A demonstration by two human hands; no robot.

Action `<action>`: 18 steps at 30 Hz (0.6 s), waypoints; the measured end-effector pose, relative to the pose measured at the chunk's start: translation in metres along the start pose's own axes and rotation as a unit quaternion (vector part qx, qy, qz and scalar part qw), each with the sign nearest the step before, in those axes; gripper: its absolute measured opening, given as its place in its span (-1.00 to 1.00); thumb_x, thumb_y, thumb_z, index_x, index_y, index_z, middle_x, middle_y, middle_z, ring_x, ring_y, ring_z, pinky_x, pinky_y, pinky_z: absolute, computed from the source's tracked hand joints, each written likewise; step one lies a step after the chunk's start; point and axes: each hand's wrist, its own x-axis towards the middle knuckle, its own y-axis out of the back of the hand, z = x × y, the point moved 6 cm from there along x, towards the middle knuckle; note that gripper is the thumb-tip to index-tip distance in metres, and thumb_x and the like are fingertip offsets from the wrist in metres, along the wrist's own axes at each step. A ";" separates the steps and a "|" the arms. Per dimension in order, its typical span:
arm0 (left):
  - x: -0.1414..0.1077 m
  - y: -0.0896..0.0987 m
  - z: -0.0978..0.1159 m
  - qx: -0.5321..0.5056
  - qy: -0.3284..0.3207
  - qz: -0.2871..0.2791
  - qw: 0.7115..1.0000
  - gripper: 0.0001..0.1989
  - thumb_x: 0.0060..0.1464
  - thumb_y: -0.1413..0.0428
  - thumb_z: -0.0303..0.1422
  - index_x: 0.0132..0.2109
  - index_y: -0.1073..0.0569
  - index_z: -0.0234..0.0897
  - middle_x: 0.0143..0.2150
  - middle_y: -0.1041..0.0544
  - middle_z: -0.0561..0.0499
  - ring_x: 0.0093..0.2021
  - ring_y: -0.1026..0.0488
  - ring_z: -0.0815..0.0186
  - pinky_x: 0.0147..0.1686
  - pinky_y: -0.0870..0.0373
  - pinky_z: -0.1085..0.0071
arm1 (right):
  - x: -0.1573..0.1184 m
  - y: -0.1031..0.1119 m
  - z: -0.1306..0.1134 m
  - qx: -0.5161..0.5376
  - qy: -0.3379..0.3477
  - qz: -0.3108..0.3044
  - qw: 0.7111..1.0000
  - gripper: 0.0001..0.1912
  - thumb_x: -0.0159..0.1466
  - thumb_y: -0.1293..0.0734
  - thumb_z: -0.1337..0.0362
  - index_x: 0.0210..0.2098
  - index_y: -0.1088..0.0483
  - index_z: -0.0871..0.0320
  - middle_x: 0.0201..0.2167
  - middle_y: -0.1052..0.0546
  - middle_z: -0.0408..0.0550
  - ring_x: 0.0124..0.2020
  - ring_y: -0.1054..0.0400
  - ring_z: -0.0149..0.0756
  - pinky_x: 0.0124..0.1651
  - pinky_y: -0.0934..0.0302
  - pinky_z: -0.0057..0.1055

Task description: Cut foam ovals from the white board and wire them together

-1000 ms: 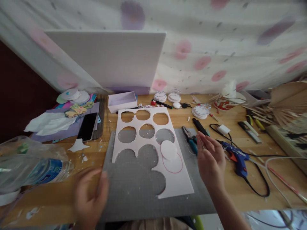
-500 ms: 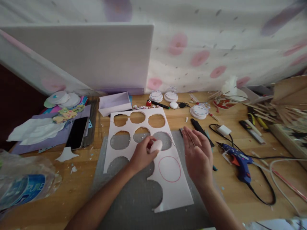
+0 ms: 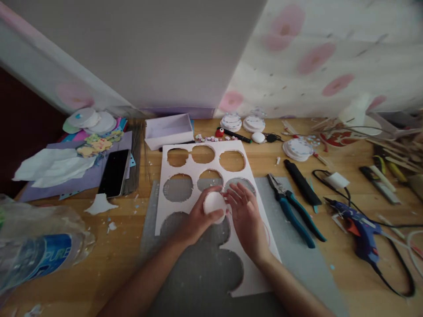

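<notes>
A round white disc [image 3: 214, 206] is held in my left hand [image 3: 197, 221], its thumb lying across the disc's front. Just right of the disc is my right hand [image 3: 246, 218], palm turned toward it, fingers apart and slightly curled. Whether its fingertips touch the disc's edge I cannot tell. Beneath both hands lies a white sheet [image 3: 251, 281] with several round holes cut in it. The sheet rests partly on a grey cutting mat [image 3: 295, 268].
Pliers [image 3: 291, 211], a black cutter [image 3: 301, 182] and a blue glue gun [image 3: 358, 224] lie at the right. At the left are a phone [image 3: 114, 172] and a plastic bottle [image 3: 49, 255]. An open box [image 3: 169, 132] stands behind the sheet.
The view has shifted. My right hand has come in from the right, close to the disc. The disc now shows its round face. The pliers, earlier mostly hidden by my right hand, are uncovered.
</notes>
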 end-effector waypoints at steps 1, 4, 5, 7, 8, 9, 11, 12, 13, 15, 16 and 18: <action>0.000 0.001 0.000 0.022 -0.005 0.003 1.000 -0.52 0.02 -0.25 -0.35 0.11 -0.36 -0.16 -0.05 -0.51 -0.02 -0.14 -0.47 0.29 -0.16 -0.43 0.42 | -0.002 -0.002 0.001 0.009 -0.003 -0.008 1.000 -0.49 0.36 -0.09 -0.05 0.24 -0.12 -0.05 0.30 -0.23 0.08 0.25 -0.21 -0.07 0.20 -0.20 0.04; 0.001 0.006 0.000 0.020 -0.002 0.023 1.000 -0.66 0.05 -0.23 -0.34 -0.01 -0.38 -0.19 -0.22 -0.53 0.03 -0.33 -0.48 0.37 -0.30 -0.43 0.47 | -0.007 -0.010 -0.004 0.041 0.004 -0.046 0.998 -0.39 0.30 -0.11 -0.19 0.24 -0.13 -0.08 0.33 -0.18 0.02 0.33 -0.08 -0.07 0.29 -0.06 0.03; 0.002 0.007 -0.001 -0.004 0.012 0.022 1.000 -0.70 0.05 -0.22 -0.33 -0.05 -0.38 -0.19 -0.28 -0.53 0.05 -0.40 -0.48 0.38 -0.37 -0.41 0.48 | -0.008 -0.012 -0.007 0.051 0.009 -0.062 0.997 -0.35 0.27 -0.13 -0.23 0.24 -0.14 -0.08 0.32 -0.19 0.02 0.33 -0.07 -0.05 0.30 -0.04 0.04; 0.003 0.007 -0.004 -0.059 0.046 0.010 0.997 -0.72 0.03 -0.21 -0.32 -0.10 -0.38 -0.21 -0.38 -0.52 0.06 -0.50 -0.45 0.38 -0.49 -0.38 0.49 | -0.008 -0.014 -0.014 0.065 0.015 -0.090 0.994 -0.32 0.23 -0.16 -0.26 0.23 -0.15 -0.09 0.28 -0.25 0.02 0.28 -0.14 -0.01 0.27 -0.06 0.05; 0.003 0.007 -0.005 -0.080 0.062 0.000 0.995 -0.74 0.01 -0.19 -0.32 -0.12 -0.38 -0.21 -0.40 -0.51 0.05 -0.52 -0.44 0.37 -0.52 -0.37 0.49 | -0.007 -0.013 -0.017 0.069 0.016 -0.097 0.993 -0.34 0.24 -0.15 -0.25 0.22 -0.16 -0.08 0.23 -0.31 0.03 0.24 -0.20 0.00 0.24 -0.10 0.05; 0.003 0.007 -0.005 -0.098 0.077 -0.013 0.992 -0.74 -0.01 -0.17 -0.31 -0.14 -0.38 -0.21 -0.40 -0.51 0.03 -0.52 -0.44 0.35 -0.54 -0.37 0.48 | -0.005 -0.010 -0.019 0.066 0.016 -0.095 0.993 -0.38 0.26 -0.15 -0.21 0.20 -0.19 -0.07 0.18 -0.37 0.03 0.19 -0.27 -0.02 0.20 -0.15 0.02; 0.003 0.005 -0.006 -0.115 0.107 -0.045 0.987 -0.73 -0.06 -0.13 -0.29 -0.16 -0.40 -0.24 -0.38 -0.52 -0.03 -0.50 -0.46 0.29 -0.59 -0.36 0.46 | 0.000 -0.002 -0.022 0.015 0.010 -0.078 0.997 -0.54 0.32 -0.17 -0.07 0.12 -0.28 -0.04 0.03 -0.47 0.01 0.05 -0.37 -0.10 0.11 -0.23 -0.08; 0.002 0.004 -0.007 -0.120 0.126 -0.064 0.983 -0.70 -0.10 -0.12 -0.28 -0.16 -0.41 -0.27 -0.38 -0.52 -0.07 -0.49 -0.46 0.26 -0.62 -0.35 0.45 | 0.002 0.002 -0.023 -0.029 0.009 -0.067 0.997 -0.64 0.34 -0.20 0.01 0.05 -0.35 -0.02 -0.06 -0.50 -0.01 -0.01 -0.40 -0.15 0.06 -0.26 -0.14; 0.001 0.002 -0.009 -0.125 0.149 -0.089 0.977 -0.67 -0.13 -0.11 -0.27 -0.16 -0.42 -0.30 -0.37 -0.52 -0.10 -0.50 -0.46 0.24 -0.65 -0.33 0.44 | 0.005 0.006 -0.024 -0.075 0.009 -0.061 0.995 -0.73 0.35 -0.23 0.08 -0.02 -0.40 0.00 -0.13 -0.52 -0.03 -0.07 -0.41 -0.20 0.02 -0.28 -0.21; -0.004 -0.004 -0.015 -0.132 0.204 -0.156 0.958 -0.61 -0.16 -0.09 -0.25 -0.15 -0.44 -0.35 -0.35 -0.53 -0.16 -0.51 -0.46 0.22 -0.68 -0.32 0.44 | 0.008 0.008 -0.025 -0.146 0.010 -0.068 0.987 -0.83 0.32 -0.29 0.16 -0.13 -0.44 0.03 -0.25 -0.51 -0.08 -0.18 -0.42 -0.26 -0.07 -0.31 -0.31; -0.007 -0.008 -0.018 -0.133 0.230 -0.189 0.946 -0.61 -0.15 -0.09 -0.25 -0.14 -0.45 -0.36 -0.34 -0.53 -0.18 -0.50 -0.46 0.22 -0.67 -0.32 0.44 | 0.008 0.007 -0.024 -0.161 0.003 -0.081 0.984 -0.83 0.31 -0.30 0.16 -0.14 -0.44 0.04 -0.32 -0.50 -0.11 -0.26 -0.43 -0.29 -0.16 -0.33 -0.36; -0.013 -0.012 -0.023 -0.131 0.264 -0.236 0.926 -0.61 -0.09 -0.08 -0.23 -0.12 -0.46 -0.37 -0.32 -0.54 -0.20 -0.48 -0.47 0.23 -0.65 -0.32 0.47 | 0.005 0.002 -0.019 -0.159 -0.038 -0.119 0.979 -0.80 0.29 -0.32 0.14 -0.13 -0.41 0.07 -0.44 -0.45 -0.17 -0.48 -0.42 -0.36 -0.43 -0.32 -0.44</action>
